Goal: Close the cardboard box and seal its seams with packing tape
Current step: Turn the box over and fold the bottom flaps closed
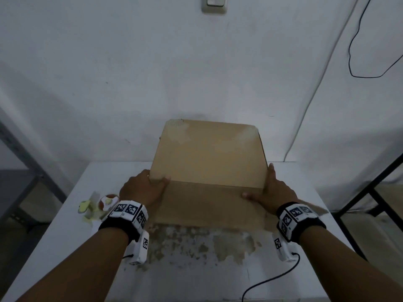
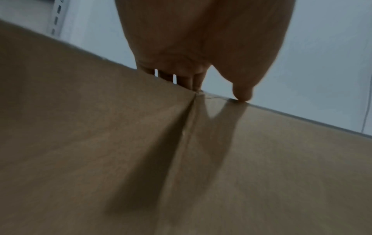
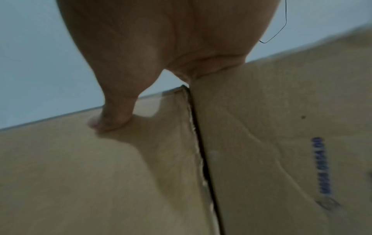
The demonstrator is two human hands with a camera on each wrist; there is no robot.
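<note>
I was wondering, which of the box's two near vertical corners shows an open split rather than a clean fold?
The corner by the right hand: the cardboard box shows a dark, ragged gap there. By the left hand the corner is a closed crease.

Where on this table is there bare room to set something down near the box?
Bare room: the worn near strip of the table between the cardboard box and its near edge, and the near left corner. Crowded: the left side, where yellow paper scraps lie by the left hand. The right hand fills the right margin.
</note>
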